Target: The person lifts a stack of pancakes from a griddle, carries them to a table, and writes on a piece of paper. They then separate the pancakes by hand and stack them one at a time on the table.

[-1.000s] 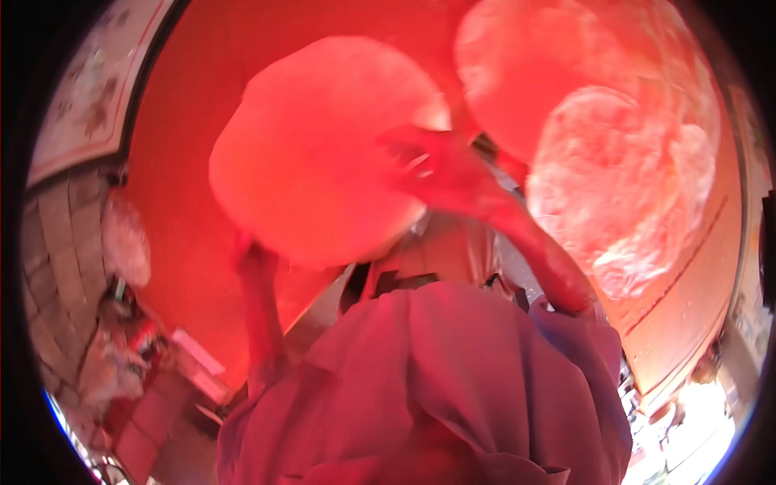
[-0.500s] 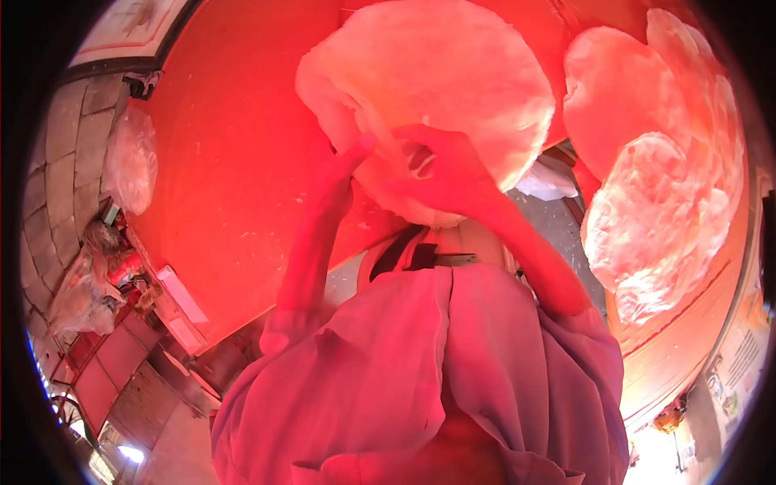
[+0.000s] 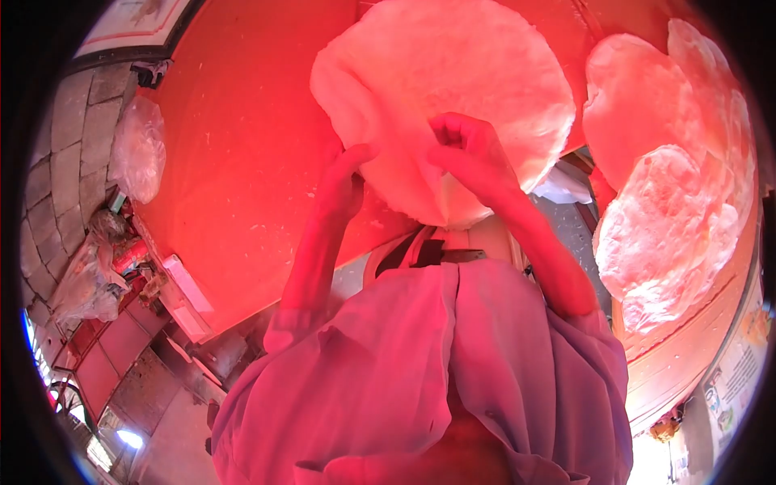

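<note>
A large, pale, round sheet that looks like thin flatbread [image 3: 485,69] lies over the red table's near edge, with a fold running along its left side. At that left edge is my left hand [image 3: 343,182], its thumb over the rim and its other fingers partly hidden, closed on it. My right hand [image 3: 478,160] is above the sheet's lower middle. Its fingers are curled, with a gap between thumb and forefinger, and nothing shows between them. Below the hands, the sheet's lower edge hangs near my lap.
The red tabletop [image 3: 242,186] extends left, specked with small crumbs. Several similar pale sheets [image 3: 663,226] overlap on a surface at the right. Clear plastic bags [image 3: 139,153] lie beyond the table's left edge. White plastic [image 3: 562,184] shows in the gap on the right.
My right hand has moved up and away from my left hand, and its thumb and fingers have parted. The fold beside my left hand has spread flatter.
</note>
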The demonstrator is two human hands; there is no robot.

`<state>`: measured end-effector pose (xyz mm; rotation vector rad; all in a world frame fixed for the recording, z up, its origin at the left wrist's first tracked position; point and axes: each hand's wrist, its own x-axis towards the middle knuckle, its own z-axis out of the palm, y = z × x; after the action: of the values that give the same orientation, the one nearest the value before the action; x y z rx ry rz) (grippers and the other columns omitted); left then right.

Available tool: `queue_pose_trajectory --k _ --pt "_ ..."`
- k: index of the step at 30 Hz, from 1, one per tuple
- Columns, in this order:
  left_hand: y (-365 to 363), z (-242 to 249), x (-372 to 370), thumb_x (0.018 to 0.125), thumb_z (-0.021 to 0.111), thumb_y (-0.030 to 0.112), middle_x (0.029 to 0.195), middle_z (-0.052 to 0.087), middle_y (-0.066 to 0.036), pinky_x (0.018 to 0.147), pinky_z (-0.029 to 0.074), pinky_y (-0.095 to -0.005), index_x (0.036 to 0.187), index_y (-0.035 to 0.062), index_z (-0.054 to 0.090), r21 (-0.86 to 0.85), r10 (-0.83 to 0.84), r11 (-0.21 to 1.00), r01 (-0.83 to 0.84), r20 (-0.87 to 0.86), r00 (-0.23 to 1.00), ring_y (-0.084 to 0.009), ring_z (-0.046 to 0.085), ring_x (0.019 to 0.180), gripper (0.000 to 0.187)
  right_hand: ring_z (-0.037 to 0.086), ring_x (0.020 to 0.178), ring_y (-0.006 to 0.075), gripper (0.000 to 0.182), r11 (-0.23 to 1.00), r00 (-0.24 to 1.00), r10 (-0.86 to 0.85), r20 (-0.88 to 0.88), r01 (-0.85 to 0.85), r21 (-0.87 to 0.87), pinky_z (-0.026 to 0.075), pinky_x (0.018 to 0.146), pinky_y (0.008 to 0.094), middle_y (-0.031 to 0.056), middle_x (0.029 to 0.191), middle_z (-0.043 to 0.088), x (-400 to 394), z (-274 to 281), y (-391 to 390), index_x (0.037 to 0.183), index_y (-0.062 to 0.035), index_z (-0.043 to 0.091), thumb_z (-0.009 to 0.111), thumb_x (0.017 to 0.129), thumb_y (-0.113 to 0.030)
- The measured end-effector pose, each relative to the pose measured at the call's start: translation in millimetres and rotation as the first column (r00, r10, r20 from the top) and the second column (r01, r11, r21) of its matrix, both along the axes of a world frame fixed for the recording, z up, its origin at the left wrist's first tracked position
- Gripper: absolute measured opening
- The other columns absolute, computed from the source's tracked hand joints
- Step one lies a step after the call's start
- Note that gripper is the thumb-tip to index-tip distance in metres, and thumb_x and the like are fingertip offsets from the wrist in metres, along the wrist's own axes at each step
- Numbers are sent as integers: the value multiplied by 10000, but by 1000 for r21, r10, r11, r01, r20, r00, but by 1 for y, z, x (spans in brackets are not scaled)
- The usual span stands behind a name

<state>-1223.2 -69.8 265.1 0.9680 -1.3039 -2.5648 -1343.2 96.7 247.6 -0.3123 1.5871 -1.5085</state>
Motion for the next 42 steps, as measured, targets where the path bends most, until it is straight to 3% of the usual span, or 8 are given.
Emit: queue_pose_trajectory --k 9,12,17,24,25,28,39,42 --pt "-6 -12 15 806 552 14 1111 581 -91 873 453 -313 1220 -16 489 -8 4 1000 -3 93 996 -180 580 999 420 625 715 207 293 996 990 -47 132 56 -66 478 647 339 137 785 656 -9 -14 2 921 -24 667 687 768 -273" --pt "3 -10 12 806 560 17 1025 609 -86 842 459 -301 1128 -17 564 -27 36 999 -32 176 984 -168 593 944 324 630 679 258 303 963 890 121 -439 2 269 475 625 362 178 753 639 -6 -24 -3 895 -26 666 676 761 -297" --pt "-6 -27 28 797 571 23 970 618 -80 794 477 -298 1069 -22 595 -56 50 998 -39 213 976 -170 600 899 277 569 644 177 235 991 938 101 -333 -67 113 459 635 310 133 671 587 -4 -16 -11 957 -38 663 631 815 -223" --pt "-11 -52 33 786 568 23 1023 602 -83 791 489 -317 1121 -10 559 104 40 993 -50 92 995 -194 595 926 337 596 955 138 291 923 910 -382 -161 369 -108 493 794 264 92 1021 647 -119 23 180 1101 -6 639 628 823 -89" --pt "-12 -56 33 784 567 23 1030 600 -83 790 490 -320 1129 -9 554 121 39 991 -49 82 996 -197 594 929 346 656 754 250 94 611 621 -782 48 780 -132 563 687 339 129 812 657 -126 110 165 855 1 608 540 805 -40" --pt "-14 -66 38 779 566 22 1053 593 -84 789 496 -328 1151 -4 538 173 45 984 -52 47 998 -208 591 941 374 593 1048 207 383 474 455 -880 -136 858 -199 469 917 319 116 1122 623 -143 160 245 1207 15 559 594 842 -97" --pt "-41 -122 66 761 560 22 1136 567 -88 784 515 -358 1232 14 482 336 90 940 -54 -91 992 -246 583 982 477 620 904 179 243 759 893 -444 70 416 -502 523 792 298 80 1024 630 -444 137 392 1092 -15 571 592 850 -26" --pt "-51 -147 83 756 559 22 1159 560 -89 782 520 -366 1254 19 467 400 102 915 -41 -131 986 -256 580 994 507 664 748 246 96 664 690 -711 -134 597 -450 565 640 334 126 830 667 -485 201 371 874 -13 614 556 798 -3"
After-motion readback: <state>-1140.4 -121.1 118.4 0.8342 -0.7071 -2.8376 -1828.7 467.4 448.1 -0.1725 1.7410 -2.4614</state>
